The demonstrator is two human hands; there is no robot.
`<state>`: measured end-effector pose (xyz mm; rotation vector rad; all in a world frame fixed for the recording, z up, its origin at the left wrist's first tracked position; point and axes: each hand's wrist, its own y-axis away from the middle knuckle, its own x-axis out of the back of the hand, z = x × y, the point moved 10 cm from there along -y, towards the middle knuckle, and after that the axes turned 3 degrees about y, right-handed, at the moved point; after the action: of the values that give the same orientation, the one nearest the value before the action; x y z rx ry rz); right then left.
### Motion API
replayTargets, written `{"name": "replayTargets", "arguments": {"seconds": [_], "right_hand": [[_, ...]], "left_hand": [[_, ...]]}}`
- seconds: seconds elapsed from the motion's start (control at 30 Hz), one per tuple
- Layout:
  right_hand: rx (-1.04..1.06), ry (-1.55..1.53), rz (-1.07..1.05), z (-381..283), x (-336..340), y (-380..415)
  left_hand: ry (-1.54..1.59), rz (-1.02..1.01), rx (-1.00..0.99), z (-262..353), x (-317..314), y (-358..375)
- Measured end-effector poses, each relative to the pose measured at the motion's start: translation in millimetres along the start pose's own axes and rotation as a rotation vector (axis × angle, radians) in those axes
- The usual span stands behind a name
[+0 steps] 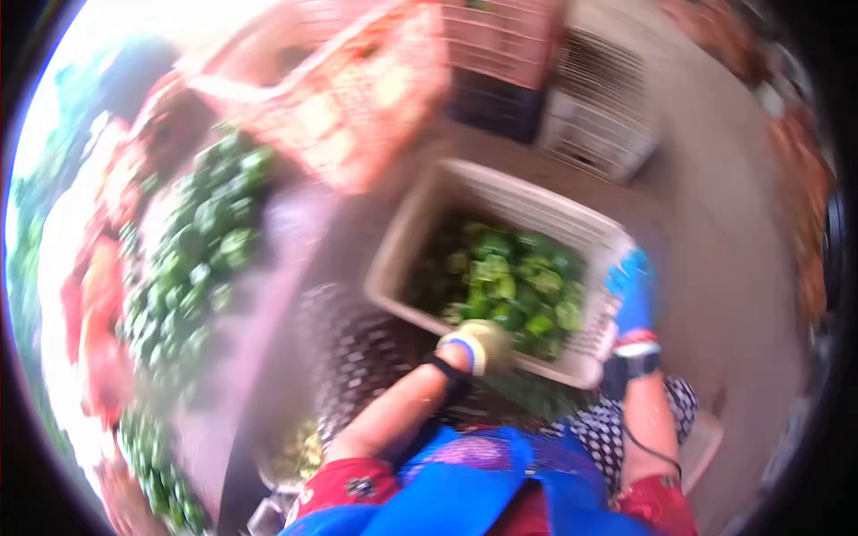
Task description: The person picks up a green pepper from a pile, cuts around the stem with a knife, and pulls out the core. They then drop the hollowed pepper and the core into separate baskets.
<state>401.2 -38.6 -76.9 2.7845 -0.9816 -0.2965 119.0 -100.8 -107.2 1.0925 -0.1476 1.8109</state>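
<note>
A pale crate (536, 204) of green vegetables (496, 277) is flanked by two gloved hands, its long axis slanted from upper left to lower right in the view. The right hand (632, 290), in a blue glove, is placed at the crate's right-hand short end, near the far corner, with the crate's interior lying to its left. The left hand (483, 347), in a yellowish glove, is set at the near long side of the crate, with the interior lying ahead of it. The vegetables are approached more closely by the left hand, by which the near edge of the heap is partly covered. Whether either grip is wide, narrow or closed on the rim cannot be told, as the fingers of both hands are blurred or hidden.

The crate is seen as open-topped, rectangular and slotted along its walls. Inside, glossy, pepper-like vegetables are loosely heaped, bright yellow-green at the middle and darker around it; more of the crate's floor area is shadowed toward the left end. To the left of the crate, a pile of green produce (210, 223) is spread. Beyond it, an orange-red crate (331, 125) is tilted in the view, and a whitish crate (594, 134) is stood farther right.
</note>
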Motion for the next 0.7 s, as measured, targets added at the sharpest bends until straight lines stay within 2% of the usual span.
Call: {"name": "replayTargets", "arguments": {"seconds": [0.07, 0.1, 0.17, 0.23, 0.3, 0.4, 0.47, 0.53, 0.57, 0.67, 0.7], "right_hand": [[-0.201, 0.059, -0.265, 9, -35, 13], [-0.284, 0.127, -0.373, 8, -53, 29], [-0.362, 0.25, -0.44, 14, -71, 49], [-0.441, 0.266, -0.508, 31, -84, 54], [-0.391, 0.272, -0.534, 27, -97, 61], [-0.429, 0.273, -0.553, 25, -116, 78], [-0.435, 0.287, -0.573, 29, -127, 83], [-0.469, 0.266, -0.607, 37, -140, 92], [-0.481, 0.282, -0.626, 37, -148, 99], [-0.483, 0.263, -0.685, 49, -169, 108], [-0.479, 0.261, -0.692, 49, -174, 110]], "left_hand": [[0.04, 0.31, 0.163, 5, 65, 18], [0.016, 0.439, 0.173, 15, 107, 45], [-0.022, 0.654, 0.192, 18, 185, 92], [0.009, 0.85, 0.297, -16, 236, 156], [0.02, 1.054, 0.629, -58, 271, 241], [-0.203, 1.081, 1.203, -161, 264, 355], [-0.026, 1.201, 1.449, -189, 251, 405], [0.115, 1.378, 1.472, -229, 233, 424], [0.147, 1.413, 1.424, -224, 239, 423], [0.267, 1.393, 1.361, -222, 241, 413], [0.278, 1.439, 1.272, -228, 239, 407]]}}
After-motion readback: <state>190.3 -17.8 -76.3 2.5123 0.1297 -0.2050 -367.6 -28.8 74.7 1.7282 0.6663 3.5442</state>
